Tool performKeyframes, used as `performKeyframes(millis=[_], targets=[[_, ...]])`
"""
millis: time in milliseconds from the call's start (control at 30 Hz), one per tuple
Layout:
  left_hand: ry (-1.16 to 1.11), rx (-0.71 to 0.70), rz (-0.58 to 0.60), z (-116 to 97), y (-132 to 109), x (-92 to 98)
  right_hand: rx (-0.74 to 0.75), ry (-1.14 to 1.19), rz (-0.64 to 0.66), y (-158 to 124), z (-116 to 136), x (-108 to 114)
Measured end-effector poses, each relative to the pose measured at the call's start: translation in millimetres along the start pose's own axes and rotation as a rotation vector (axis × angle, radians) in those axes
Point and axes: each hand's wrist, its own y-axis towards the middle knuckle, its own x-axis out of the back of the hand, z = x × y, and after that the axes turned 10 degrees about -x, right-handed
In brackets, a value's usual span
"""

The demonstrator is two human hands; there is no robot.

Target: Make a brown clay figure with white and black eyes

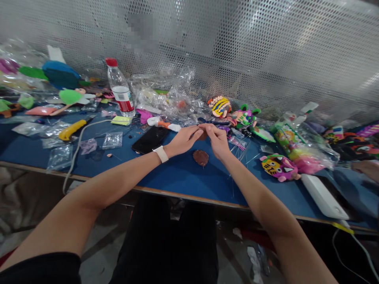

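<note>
My left hand [184, 140], with a pale band on the wrist, and my right hand [217, 142] meet over the middle of the blue table [189, 179]. Their fingertips close together on a small brown piece [203, 135] that looks like modelling clay; the fingers cover most of it. Just below the hands, a flat brown oval piece [201, 157], also clay-like, lies on the tabletop. A black phone [151, 139] rests beside my left wrist.
A red-capped bottle [121, 92] stands at the back left, and a yellow-handled cutter [72, 129] lies left. Crumpled clear plastic [174, 94], a striped figure [219, 106], a pink-and-yellow figure [280, 167] and a white device [324, 195] surround the work spot. Another person's hand [367, 170] shows far right.
</note>
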Motion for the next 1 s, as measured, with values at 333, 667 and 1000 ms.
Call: performKeyframes(millis=[333, 667, 1000], targets=[[-0.038, 0.059, 0.058, -2.4, 1.1, -0.2, -0.013, 0.048, -0.072, 0.6, 3.0, 0.1], [-0.091, 0.096, -0.011, -5.7, 3.5, 3.7, 0.038, -0.017, 0.016, 3.4, 2.5, 6.8], [-0.109, 0.161, -0.004, 0.0, 2.0, 0.9, 0.064, -0.016, -0.159, 3.9, 1.4, 5.3]])
